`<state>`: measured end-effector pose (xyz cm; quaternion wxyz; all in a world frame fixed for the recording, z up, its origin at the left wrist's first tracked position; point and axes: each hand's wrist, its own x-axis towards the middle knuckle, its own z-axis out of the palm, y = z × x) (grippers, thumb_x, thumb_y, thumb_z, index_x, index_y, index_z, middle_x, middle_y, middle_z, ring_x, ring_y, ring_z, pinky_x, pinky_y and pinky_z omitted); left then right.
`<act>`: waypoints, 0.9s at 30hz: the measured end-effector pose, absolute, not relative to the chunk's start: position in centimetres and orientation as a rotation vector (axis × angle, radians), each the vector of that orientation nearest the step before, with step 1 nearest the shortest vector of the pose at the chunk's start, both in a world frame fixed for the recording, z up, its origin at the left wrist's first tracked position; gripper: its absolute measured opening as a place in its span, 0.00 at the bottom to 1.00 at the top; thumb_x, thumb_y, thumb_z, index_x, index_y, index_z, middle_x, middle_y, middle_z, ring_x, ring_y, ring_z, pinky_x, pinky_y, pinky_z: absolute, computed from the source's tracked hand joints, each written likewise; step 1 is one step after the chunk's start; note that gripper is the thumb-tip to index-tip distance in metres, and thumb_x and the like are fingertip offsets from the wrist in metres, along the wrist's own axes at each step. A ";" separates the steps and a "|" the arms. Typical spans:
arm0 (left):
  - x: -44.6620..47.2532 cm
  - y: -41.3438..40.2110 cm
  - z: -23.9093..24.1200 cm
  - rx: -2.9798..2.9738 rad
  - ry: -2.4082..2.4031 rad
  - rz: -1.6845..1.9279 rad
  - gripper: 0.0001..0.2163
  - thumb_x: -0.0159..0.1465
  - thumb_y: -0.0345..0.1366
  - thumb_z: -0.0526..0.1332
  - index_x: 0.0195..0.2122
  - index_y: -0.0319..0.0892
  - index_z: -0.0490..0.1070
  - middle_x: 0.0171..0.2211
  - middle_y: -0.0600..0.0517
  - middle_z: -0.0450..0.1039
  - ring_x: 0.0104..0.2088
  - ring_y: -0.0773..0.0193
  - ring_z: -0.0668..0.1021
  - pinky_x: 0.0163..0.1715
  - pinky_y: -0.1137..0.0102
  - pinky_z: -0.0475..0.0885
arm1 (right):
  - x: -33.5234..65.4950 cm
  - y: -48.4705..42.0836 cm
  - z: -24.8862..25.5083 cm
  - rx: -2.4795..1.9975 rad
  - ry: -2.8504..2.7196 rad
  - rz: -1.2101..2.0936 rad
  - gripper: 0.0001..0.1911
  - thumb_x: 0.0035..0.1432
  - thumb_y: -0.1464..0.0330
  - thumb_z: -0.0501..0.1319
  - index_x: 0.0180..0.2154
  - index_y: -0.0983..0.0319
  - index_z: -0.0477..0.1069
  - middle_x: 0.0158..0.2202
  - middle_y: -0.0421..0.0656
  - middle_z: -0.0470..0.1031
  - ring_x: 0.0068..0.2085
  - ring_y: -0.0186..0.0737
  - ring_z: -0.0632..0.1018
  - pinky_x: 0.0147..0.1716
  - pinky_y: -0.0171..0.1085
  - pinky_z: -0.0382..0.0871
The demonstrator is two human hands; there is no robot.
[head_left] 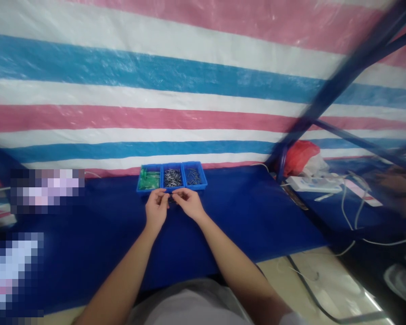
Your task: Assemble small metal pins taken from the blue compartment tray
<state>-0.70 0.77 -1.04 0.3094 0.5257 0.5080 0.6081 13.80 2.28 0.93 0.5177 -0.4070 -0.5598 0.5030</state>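
My left hand [156, 206] and my right hand [188, 204] meet just in front of a blue three-part bin [200, 186]. Both have thumb and fingers pinched together. Between the fingertips shows a small dark thing, too small and blurred to name. Long green plastic pieces [149, 179] fill the bin's left compartment. In the middle one lies a heap of short metal pieces like screws [173, 178]. Thinner metal pins or screws [193, 176] lie in the right compartment.
A blue table [250, 212] spreads under my arms, with a striped plastic sheet [189, 117] behind it. To the right stand blue metal posts [338, 76], a red bag [301, 155], a white box [311, 184] and loose cables. Blurred-out patches cover the left side.
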 end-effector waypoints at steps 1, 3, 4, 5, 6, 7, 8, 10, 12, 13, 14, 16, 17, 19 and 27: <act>-0.7 0.7 -0.9 1.393 1.345 1.599 0.11 0.65 0.42 0.62 0.45 0.43 0.70 0.29 0.55 0.73 0.21 0.71 0.73 0.23 0.73 0.70 | 13.8 2.2 1.0 -0.975 -1.347 1.212 0.14 0.54 0.58 0.68 0.37 0.62 0.79 0.31 0.43 0.80 0.28 0.37 0.78 0.31 0.37 0.73; -0.6 0.5 -0.7 1.397 1.355 1.576 0.11 0.66 0.43 0.61 0.45 0.43 0.70 0.27 0.56 0.71 0.20 0.71 0.72 0.22 0.74 0.69 | 13.8 2.2 1.0 -0.972 -1.356 1.208 0.14 0.54 0.59 0.67 0.37 0.61 0.79 0.31 0.43 0.80 0.29 0.38 0.78 0.32 0.37 0.74; -0.6 0.4 -0.6 1.400 1.358 1.567 0.11 0.67 0.43 0.60 0.45 0.43 0.70 0.26 0.57 0.70 0.19 0.72 0.71 0.21 0.74 0.69 | 13.8 2.1 1.1 -0.970 -1.361 1.205 0.13 0.54 0.59 0.67 0.37 0.61 0.79 0.31 0.43 0.80 0.29 0.38 0.78 0.32 0.37 0.74; -0.6 0.4 -0.5 1.400 1.361 1.561 0.12 0.67 0.44 0.60 0.46 0.43 0.70 0.25 0.57 0.69 0.19 0.71 0.71 0.21 0.74 0.69 | 13.8 2.1 1.1 -0.968 -1.363 1.202 0.13 0.54 0.59 0.67 0.37 0.61 0.79 0.31 0.43 0.80 0.29 0.38 0.78 0.33 0.37 0.74; -0.5 0.3 -0.5 1.396 1.362 1.560 0.12 0.67 0.44 0.60 0.46 0.43 0.70 0.25 0.57 0.69 0.19 0.71 0.72 0.22 0.74 0.69 | 13.8 2.1 1.1 -0.967 -1.360 1.200 0.13 0.54 0.59 0.67 0.37 0.61 0.79 0.31 0.43 0.80 0.29 0.38 0.78 0.33 0.37 0.74; -0.5 0.3 -0.5 1.389 1.360 1.562 0.12 0.67 0.44 0.60 0.46 0.43 0.70 0.26 0.56 0.70 0.20 0.71 0.73 0.23 0.74 0.70 | 13.9 2.2 1.0 -0.965 -1.354 1.198 0.13 0.54 0.59 0.67 0.37 0.61 0.79 0.31 0.43 0.80 0.29 0.38 0.78 0.32 0.37 0.74; -0.5 0.3 -0.5 1.377 1.354 1.568 0.13 0.66 0.44 0.61 0.47 0.43 0.70 0.28 0.56 0.71 0.21 0.71 0.74 0.23 0.74 0.71 | 13.9 2.2 0.9 -0.963 -1.345 1.197 0.13 0.54 0.59 0.67 0.37 0.61 0.79 0.31 0.43 0.80 0.29 0.38 0.78 0.32 0.37 0.74; -0.5 0.4 -0.7 1.356 1.338 1.587 0.15 0.64 0.44 0.64 0.48 0.43 0.69 0.34 0.53 0.75 0.23 0.70 0.76 0.25 0.73 0.73 | 13.9 2.4 0.7 -0.962 -1.320 1.196 0.14 0.53 0.59 0.68 0.37 0.62 0.79 0.30 0.43 0.79 0.28 0.37 0.77 0.31 0.37 0.74; -0.5 0.6 -0.8 1.350 1.334 1.608 0.17 0.62 0.43 0.66 0.48 0.43 0.69 0.40 0.50 0.76 0.26 0.69 0.78 0.28 0.72 0.75 | 13.8 2.6 0.5 -0.966 -1.300 1.198 0.15 0.53 0.58 0.68 0.37 0.62 0.79 0.30 0.43 0.79 0.28 0.37 0.77 0.30 0.37 0.74; -0.5 0.6 -0.9 1.351 1.338 1.616 0.17 0.61 0.43 0.67 0.48 0.43 0.69 0.41 0.49 0.76 0.26 0.69 0.78 0.29 0.71 0.76 | 13.8 2.7 0.4 -0.970 -1.295 1.199 0.15 0.53 0.57 0.68 0.37 0.62 0.79 0.30 0.43 0.79 0.28 0.38 0.77 0.30 0.37 0.74; -0.5 0.6 -0.9 1.354 1.344 1.623 0.17 0.61 0.42 0.67 0.48 0.43 0.69 0.41 0.49 0.76 0.26 0.69 0.78 0.29 0.71 0.76 | 13.8 2.7 0.3 -0.976 -1.296 1.199 0.15 0.53 0.57 0.68 0.37 0.62 0.79 0.30 0.43 0.80 0.27 0.38 0.77 0.30 0.37 0.74; -0.5 0.6 -0.9 1.357 1.350 1.630 0.16 0.61 0.42 0.66 0.47 0.42 0.70 0.39 0.50 0.76 0.25 0.70 0.77 0.27 0.72 0.75 | 13.8 2.7 0.3 -0.984 -1.307 1.192 0.15 0.53 0.57 0.68 0.37 0.61 0.79 0.30 0.43 0.80 0.27 0.38 0.77 0.30 0.38 0.74; -0.5 0.6 -0.9 1.358 1.349 1.630 0.15 0.62 0.42 0.66 0.47 0.42 0.70 0.38 0.50 0.76 0.25 0.70 0.76 0.26 0.73 0.74 | 13.8 2.7 0.3 -0.984 -1.313 1.186 0.15 0.53 0.57 0.68 0.37 0.61 0.79 0.30 0.43 0.80 0.27 0.38 0.77 0.30 0.37 0.74; -0.5 0.6 -0.8 1.361 1.345 1.627 0.14 0.62 0.42 0.66 0.46 0.43 0.70 0.37 0.51 0.75 0.24 0.71 0.75 0.24 0.74 0.72 | 13.9 2.6 0.5 -0.982 -1.328 1.170 0.14 0.54 0.57 0.68 0.37 0.61 0.79 0.30 0.43 0.80 0.28 0.38 0.77 0.30 0.37 0.74; -0.6 0.7 -0.8 1.359 1.338 1.617 0.12 0.65 0.43 0.63 0.45 0.43 0.70 0.31 0.54 0.73 0.20 0.71 0.71 0.21 0.74 0.69 | 13.8 2.2 1.0 -0.981 -1.360 1.194 0.14 0.53 0.57 0.68 0.36 0.61 0.79 0.30 0.43 0.80 0.29 0.38 0.78 0.31 0.37 0.73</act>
